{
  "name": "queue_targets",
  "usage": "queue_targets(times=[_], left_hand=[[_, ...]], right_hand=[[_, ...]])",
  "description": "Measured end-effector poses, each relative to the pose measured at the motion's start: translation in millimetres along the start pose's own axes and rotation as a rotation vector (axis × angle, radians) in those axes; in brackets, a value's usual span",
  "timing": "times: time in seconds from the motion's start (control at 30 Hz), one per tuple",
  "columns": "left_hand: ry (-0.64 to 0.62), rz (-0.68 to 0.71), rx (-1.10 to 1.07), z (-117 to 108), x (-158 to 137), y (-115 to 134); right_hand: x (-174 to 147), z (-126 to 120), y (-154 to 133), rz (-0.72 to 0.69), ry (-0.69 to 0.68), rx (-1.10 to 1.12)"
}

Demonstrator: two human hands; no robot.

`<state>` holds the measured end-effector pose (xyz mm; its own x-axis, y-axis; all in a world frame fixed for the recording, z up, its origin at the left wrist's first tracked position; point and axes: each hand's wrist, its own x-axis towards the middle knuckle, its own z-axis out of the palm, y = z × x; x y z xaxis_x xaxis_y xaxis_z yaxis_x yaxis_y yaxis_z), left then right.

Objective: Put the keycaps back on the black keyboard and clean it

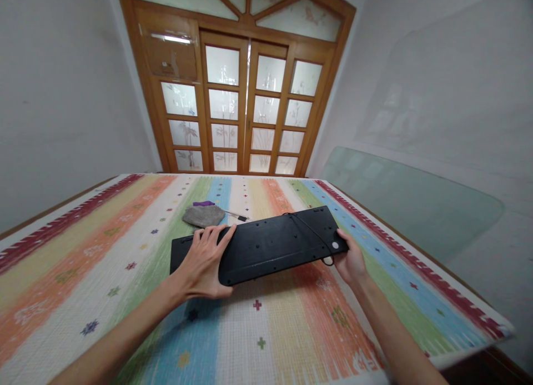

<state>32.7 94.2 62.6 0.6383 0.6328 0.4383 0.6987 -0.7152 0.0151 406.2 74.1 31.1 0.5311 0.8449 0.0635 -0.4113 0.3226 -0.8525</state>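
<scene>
A black keyboard (266,243) is held up above the striped cover, its underside with screw holes and a round white sticker facing me. It tilts, with the right end higher. My left hand (208,260) grips it left of the middle, fingers spread over the underside and thumb at the near edge. At the right end my right hand (350,257) clasps the corner, its fingers partly hidden behind. A thin black cable (310,228) runs across the underside and loops below the near edge by my right hand.
Behind the keyboard's left part lie a grey cloth (203,214) and a purple cloth (204,203). A small black plug on a thin cord (242,218) rests beside them. The striped cover (266,329) spreads to wooden glass doors (245,107). A pale green panel (408,201) stands along the right wall.
</scene>
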Motion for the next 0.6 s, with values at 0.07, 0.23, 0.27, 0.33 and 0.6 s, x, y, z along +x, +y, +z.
queue_targets(times=[0.07, 0.23, 0.27, 0.33, 0.6], left_hand=[[0.038, 0.01, -0.005, -1, 1, -2], [0.064, 0.004, -0.008, -3, 5, -1], [0.062, 0.002, -0.006, -3, 6, -1], [0.058, 0.005, -0.003, -2, 7, 1], [0.062, 0.032, 0.01, 2, 5, 5]], right_hand=[[3, -3, -2, -0.095, 0.082, -0.108], [-29, 16, -34, -0.673, 0.015, -0.555], [-43, 24, -42, -0.795, -0.05, -0.673], [-72, 41, -50, -0.999, -0.23, -0.919], [-109, 64, 4, -1.207, -0.748, -1.579]])
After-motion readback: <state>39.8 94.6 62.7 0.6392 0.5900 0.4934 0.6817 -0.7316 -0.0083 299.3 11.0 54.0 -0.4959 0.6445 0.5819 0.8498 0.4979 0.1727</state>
